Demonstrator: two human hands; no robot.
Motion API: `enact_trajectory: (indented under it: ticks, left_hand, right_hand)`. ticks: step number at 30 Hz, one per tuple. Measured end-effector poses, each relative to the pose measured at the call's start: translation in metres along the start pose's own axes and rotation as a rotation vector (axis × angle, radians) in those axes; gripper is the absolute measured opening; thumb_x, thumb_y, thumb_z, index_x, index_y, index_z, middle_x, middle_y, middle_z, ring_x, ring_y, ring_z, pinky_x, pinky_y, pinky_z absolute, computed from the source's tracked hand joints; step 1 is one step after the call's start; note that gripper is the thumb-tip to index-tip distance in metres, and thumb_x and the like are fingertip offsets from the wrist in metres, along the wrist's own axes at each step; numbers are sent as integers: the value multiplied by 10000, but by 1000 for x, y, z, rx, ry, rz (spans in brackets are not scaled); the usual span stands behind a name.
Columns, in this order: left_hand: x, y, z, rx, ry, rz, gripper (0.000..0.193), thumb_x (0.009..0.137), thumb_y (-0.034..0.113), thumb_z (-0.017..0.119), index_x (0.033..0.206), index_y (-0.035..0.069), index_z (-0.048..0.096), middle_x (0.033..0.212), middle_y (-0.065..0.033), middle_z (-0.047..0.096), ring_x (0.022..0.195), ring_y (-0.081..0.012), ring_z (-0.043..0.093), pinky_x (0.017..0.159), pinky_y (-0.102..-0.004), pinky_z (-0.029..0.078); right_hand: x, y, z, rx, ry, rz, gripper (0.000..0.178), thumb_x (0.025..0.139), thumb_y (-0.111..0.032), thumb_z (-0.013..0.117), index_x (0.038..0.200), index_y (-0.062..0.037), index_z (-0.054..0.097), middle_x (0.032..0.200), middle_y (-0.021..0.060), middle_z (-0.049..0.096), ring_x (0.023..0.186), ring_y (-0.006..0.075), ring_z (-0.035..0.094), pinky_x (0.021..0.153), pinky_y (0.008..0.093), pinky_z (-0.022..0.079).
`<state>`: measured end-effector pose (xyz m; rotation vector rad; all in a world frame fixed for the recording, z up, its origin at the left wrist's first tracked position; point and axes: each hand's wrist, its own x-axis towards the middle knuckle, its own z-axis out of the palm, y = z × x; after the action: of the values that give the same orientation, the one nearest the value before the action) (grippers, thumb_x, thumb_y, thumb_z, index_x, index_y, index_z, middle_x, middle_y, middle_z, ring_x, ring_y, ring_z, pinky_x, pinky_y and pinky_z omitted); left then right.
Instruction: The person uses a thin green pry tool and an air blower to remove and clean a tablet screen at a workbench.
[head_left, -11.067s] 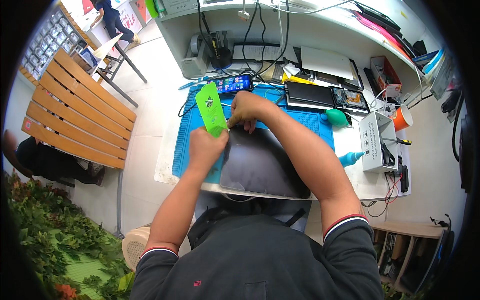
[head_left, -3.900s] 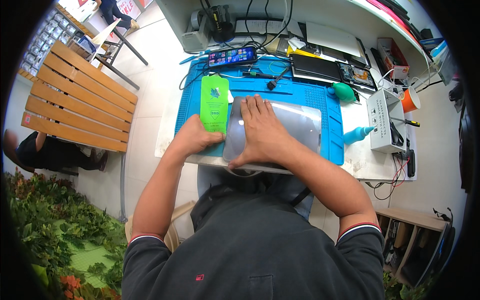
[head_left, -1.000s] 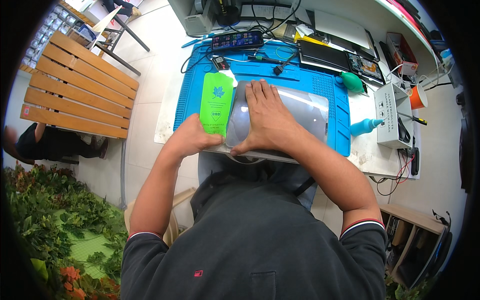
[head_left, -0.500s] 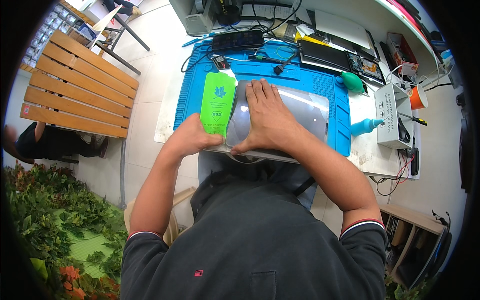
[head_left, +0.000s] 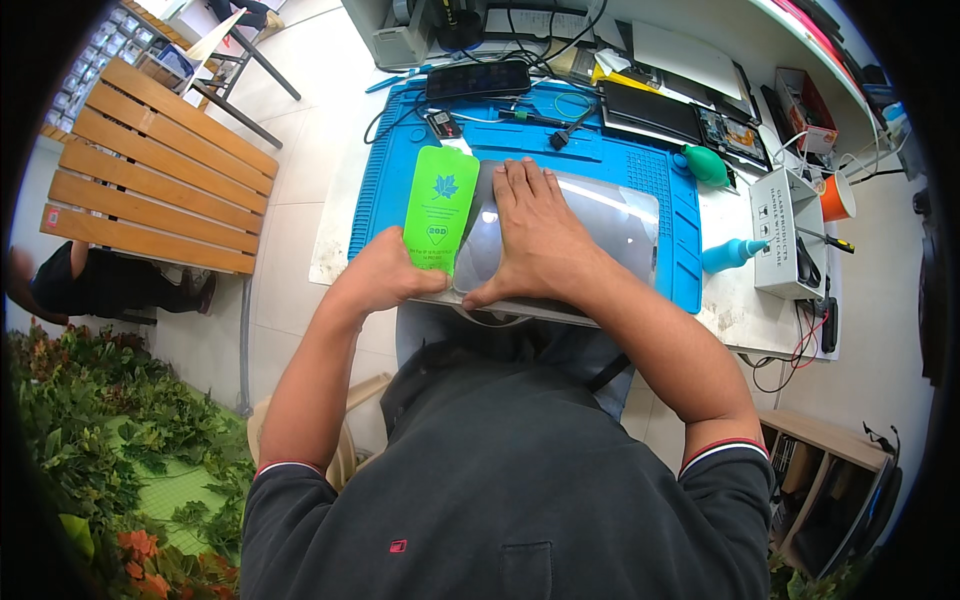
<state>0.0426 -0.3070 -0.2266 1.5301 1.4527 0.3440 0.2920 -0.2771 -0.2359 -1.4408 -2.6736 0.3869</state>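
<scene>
A bright green sheet (head_left: 439,205) with a blue leaf emblem lies on the blue work mat at the left edge of a dark grey tablet-like slab. My left hand (head_left: 390,272) pinches its near end, the thumb along the bottom edge and the other fingers curled mostly out of sight. Spread across the left part of the grey slab (head_left: 610,225), my right hand (head_left: 540,235) presses flat, with its thumb at the near edge. The slab's surface is shiny and looks covered by clear film; part of it is hidden under this hand.
The blue mat (head_left: 385,180) carries a black phone (head_left: 478,80) and a cable plug (head_left: 562,138). To the right are a green blower bulb (head_left: 706,165), a teal bottle (head_left: 733,254) and a white box (head_left: 785,230). A slatted wooden table (head_left: 165,170) stands at left.
The green sheet's far end has shifted slightly to the right, while my left hand stays at its near end. My right hand has not visibly moved.
</scene>
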Motion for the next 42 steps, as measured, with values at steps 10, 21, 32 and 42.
enact_trajectory:
  ticks: [10, 21, 32, 42]
  left_hand:
    - [-7, -5, 10, -50, 75, 14, 321, 808, 175, 828, 1009, -68, 769, 823, -122, 755, 692, -178, 663, 650, -361, 544]
    - [-29, 0, 30, -308, 208, -71, 208, 853, 118, 786, 977, -46, 753, 768, -57, 707, 635, -125, 624, 592, -320, 505]
    - [-41, -1, 52, -524, 323, -53, 266, 891, 116, 798, 1115, -20, 752, 735, -11, 665, 565, -79, 557, 524, -268, 428]
    - [-45, -6, 67, -604, 414, -85, 147, 927, 91, 838, 950, 15, 715, 650, 13, 613, 454, -51, 483, 417, -239, 346]
  right_hand:
    - [-1, 1, 3, 14, 56, -34, 1604, 575, -803, 949, 1613, 238, 306, 1675, 438, 352, 1627, 584, 277, 1365, 609, 231]
    - [-2, 2, 4, 37, 90, -59, 1603, 565, -804, 955, 1590, 252, 320, 1648, 449, 372, 1603, 609, 302, 1349, 641, 249]
    - [-2, 3, 4, 44, 98, -64, 1598, 563, -807, 954, 1579, 257, 331, 1638, 444, 382, 1598, 607, 310, 1340, 654, 263]
    - [-3, 4, 5, 43, 117, -70, 1606, 560, -821, 948, 1580, 256, 333, 1638, 444, 386, 1597, 605, 314, 1340, 649, 265]
